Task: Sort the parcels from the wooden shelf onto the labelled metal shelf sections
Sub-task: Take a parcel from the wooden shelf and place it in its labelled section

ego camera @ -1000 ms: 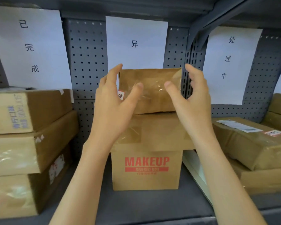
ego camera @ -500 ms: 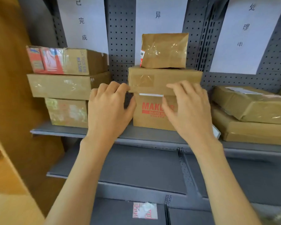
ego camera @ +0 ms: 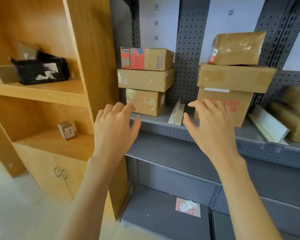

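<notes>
My left hand [ego camera: 113, 130] and my right hand [ego camera: 210, 129] hover empty, fingers spread, in front of the grey metal shelf [ego camera: 154, 118]. A small brown taped parcel [ego camera: 237, 48] lies on top of a flat box [ego camera: 235, 77] and a MAKEUP box [ego camera: 232, 108] in the middle section, under a white paper label [ego camera: 230, 23]. The left section holds a stack of three boxes [ego camera: 145, 80]. On the wooden shelf [ego camera: 42, 90] at the left lie a black parcel [ego camera: 42, 70] and, one level lower, a small cardboard box [ego camera: 67, 129].
White dividers [ego camera: 176, 113] [ego camera: 268, 127] separate the metal shelf sections. More brown parcels [ego camera: 294, 115] sit at the right edge. A lower metal shelf [ego camera: 163, 220] carries a sticker sheet [ego camera: 187, 207]. The wooden unit has cabinet doors [ego camera: 59, 174] below.
Both hands have let go of the small brown parcel, leaving it on the middle stack, and drawn back and down. The view has swung left, bringing the wooden shelf into sight.
</notes>
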The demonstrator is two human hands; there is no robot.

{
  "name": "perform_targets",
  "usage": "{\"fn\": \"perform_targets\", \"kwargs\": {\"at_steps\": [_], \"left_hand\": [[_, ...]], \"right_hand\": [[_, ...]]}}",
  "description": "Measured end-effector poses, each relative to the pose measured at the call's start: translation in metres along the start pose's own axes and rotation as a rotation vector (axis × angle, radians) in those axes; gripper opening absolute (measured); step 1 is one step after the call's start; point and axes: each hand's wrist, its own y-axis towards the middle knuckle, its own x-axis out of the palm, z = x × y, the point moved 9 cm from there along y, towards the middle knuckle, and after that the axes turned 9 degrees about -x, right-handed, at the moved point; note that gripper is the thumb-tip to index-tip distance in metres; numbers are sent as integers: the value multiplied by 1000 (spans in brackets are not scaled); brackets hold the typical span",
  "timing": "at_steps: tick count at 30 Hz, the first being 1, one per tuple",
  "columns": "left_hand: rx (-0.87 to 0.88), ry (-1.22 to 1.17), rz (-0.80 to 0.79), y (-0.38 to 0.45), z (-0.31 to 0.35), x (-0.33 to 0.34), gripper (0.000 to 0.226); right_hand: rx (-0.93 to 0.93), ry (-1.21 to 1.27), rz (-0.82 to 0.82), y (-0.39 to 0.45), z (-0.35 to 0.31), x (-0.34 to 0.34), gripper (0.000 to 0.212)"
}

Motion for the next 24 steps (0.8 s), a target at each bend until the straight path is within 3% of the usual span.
{"fn": "perform_targets", "kwargs": {"at_steps": [5, 13, 18, 24], "left_hand": [[-98, 73, 4, -10, -108, -56, 19], [-180, 215, 26, -25, -281, -138, 24], [-267, 250, 34, -22, -364, -145, 28], [-304, 287, 53, 2, -444, -118, 25]], "right_hand": [[16, 112, 35, 12, -90, 18, 21], [-46, 415, 20, 54, -294, 79, 26], [-116, 466, -73, 71, -380, 122, 24], [-143, 518, -75, 112, -433, 187, 24]]}}
